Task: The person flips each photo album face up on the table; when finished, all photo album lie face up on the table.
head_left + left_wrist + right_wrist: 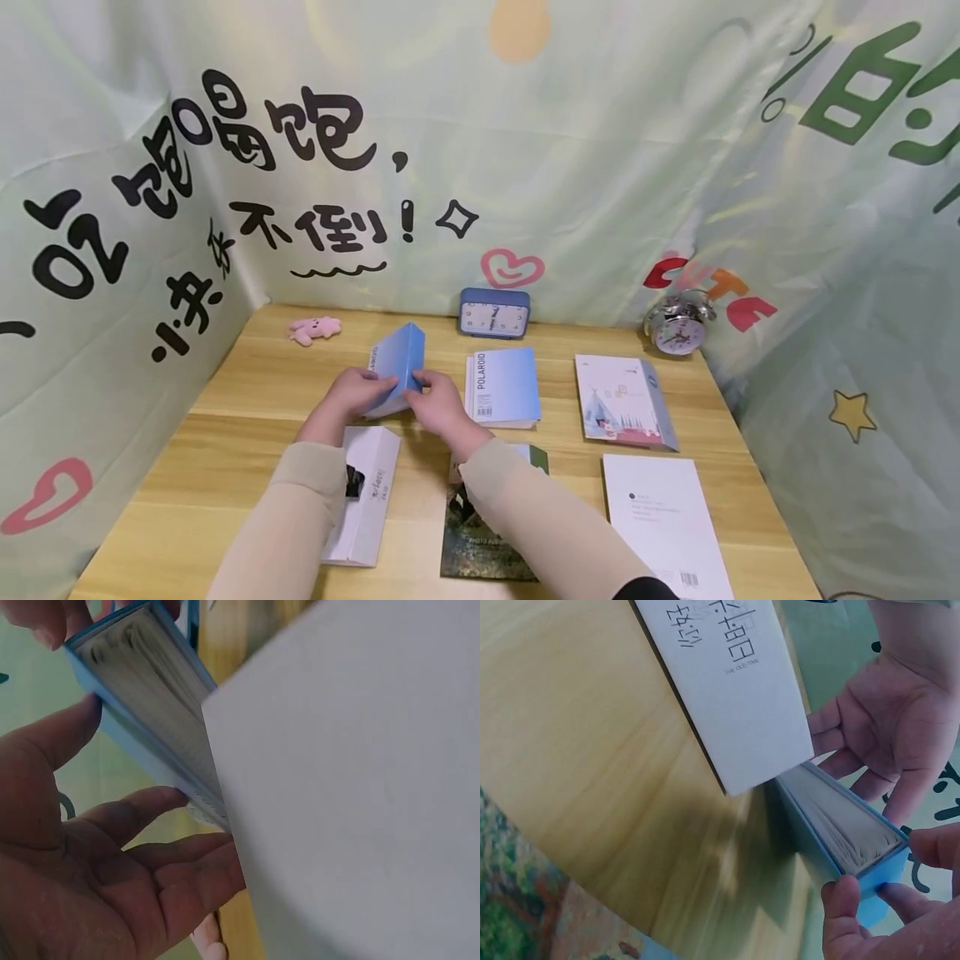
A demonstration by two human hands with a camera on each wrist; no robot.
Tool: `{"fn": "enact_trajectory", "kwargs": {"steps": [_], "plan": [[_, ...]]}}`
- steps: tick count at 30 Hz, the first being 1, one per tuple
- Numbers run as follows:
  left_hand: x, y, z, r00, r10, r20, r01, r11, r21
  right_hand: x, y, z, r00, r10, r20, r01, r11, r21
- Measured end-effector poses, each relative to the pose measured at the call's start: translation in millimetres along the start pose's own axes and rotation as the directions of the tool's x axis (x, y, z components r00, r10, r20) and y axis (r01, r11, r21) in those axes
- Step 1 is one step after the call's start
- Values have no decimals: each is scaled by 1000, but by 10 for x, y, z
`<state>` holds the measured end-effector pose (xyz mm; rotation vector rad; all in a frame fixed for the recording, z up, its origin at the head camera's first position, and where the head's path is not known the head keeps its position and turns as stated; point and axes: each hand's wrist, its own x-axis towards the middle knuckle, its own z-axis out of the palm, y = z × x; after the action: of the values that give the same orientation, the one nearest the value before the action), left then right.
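Note:
A blue photo album stands tilted at the left middle of the table, its white page edges turned toward the wrist cameras. My right hand pinches its spine end, the thumb on one side and fingers on the other, as the right wrist view shows. On the album's cover rest the thumb and fingertips of my left hand, the fingers fairly straight and spread in the left wrist view. A white box with a dark window lies nearer to me, partly behind my left sleeve. It hides part of the album in both wrist views.
Right of my hands lies a second blue album marked POLAROID. A dark photo album is under my right forearm. A tent-printed album and a white book lie at right. Behind are a pink toy, blue clock and silver alarm clock.

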<state>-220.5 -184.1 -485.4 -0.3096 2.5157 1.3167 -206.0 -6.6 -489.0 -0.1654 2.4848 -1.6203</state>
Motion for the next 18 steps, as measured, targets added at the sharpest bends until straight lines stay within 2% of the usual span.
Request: {"fn": "enact_trajectory", "kwargs": {"steps": [4,6,12,18], "plan": [[-3,23,38,999,32,-17,-32,999,41,-57,-35,-34,1000,-24,-7,24,1000,-4],[-3,18,44,999,30,-13,-30,999,26,-92,-57,-29,999,-40,-19,40,999,6],[10,-55,54,1000,-12,15,14,994,-105,-148,-86,12,996,-62,-68,66,997,51],[-24,-26,66,1000,-3,18,7,974,-224,-116,-52,22,996,-22,-91,35,989,146]]}}
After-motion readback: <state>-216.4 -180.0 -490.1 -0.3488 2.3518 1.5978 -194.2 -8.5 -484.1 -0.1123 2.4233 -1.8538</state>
